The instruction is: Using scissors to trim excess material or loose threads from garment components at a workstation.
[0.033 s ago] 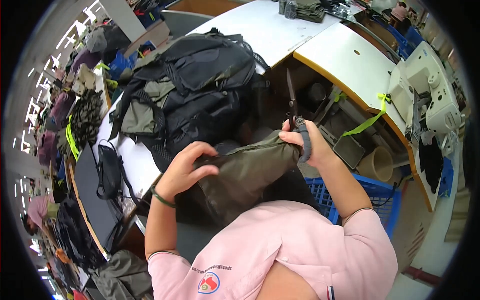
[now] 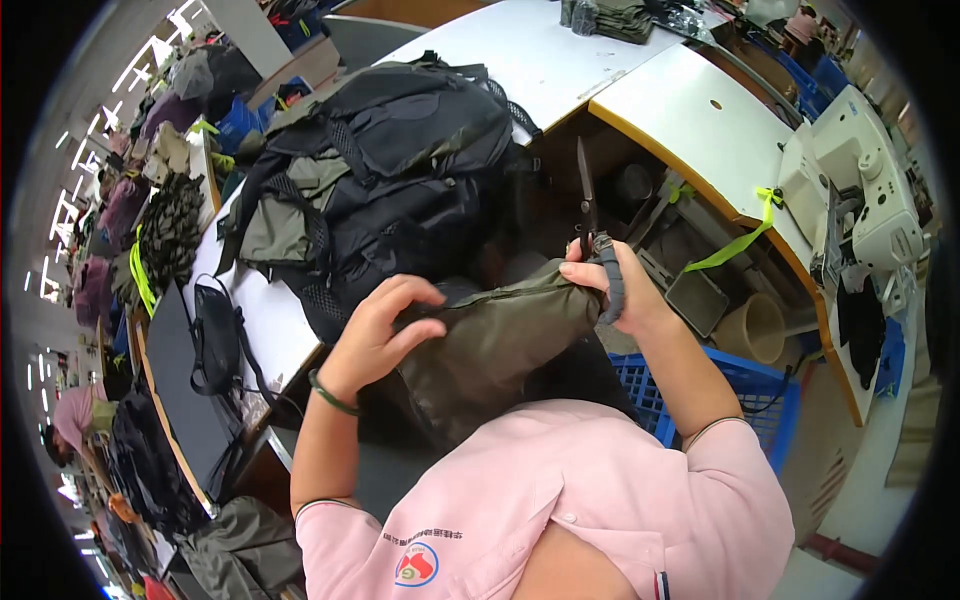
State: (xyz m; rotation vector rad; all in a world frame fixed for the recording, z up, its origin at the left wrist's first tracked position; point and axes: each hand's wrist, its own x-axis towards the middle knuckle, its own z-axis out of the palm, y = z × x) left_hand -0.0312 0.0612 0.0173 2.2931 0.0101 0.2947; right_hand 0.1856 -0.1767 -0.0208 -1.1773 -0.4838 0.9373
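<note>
A dark olive fabric piece with a seam along its upper edge stretches in front of my body. My right hand grips a pair of scissors, blades pointing away and one handle wrapped in grey. The thumb of that same hand presses on the fabric's right corner. At the fabric's upper left end, my left hand has thumb and fingers apart; some fingertips are hard to see against the dark cloth. Just beyond lies a large black and olive backpack on the white table.
A white sewing machine stands on the right-hand table, with a yellow-green strap hanging at its edge. Below are a blue crate and a beige bin. Olive cloth lies at lower left.
My left hand has shifted slightly to the right and up along the fabric. The right hand, scissors and cloth are nearly unchanged.
</note>
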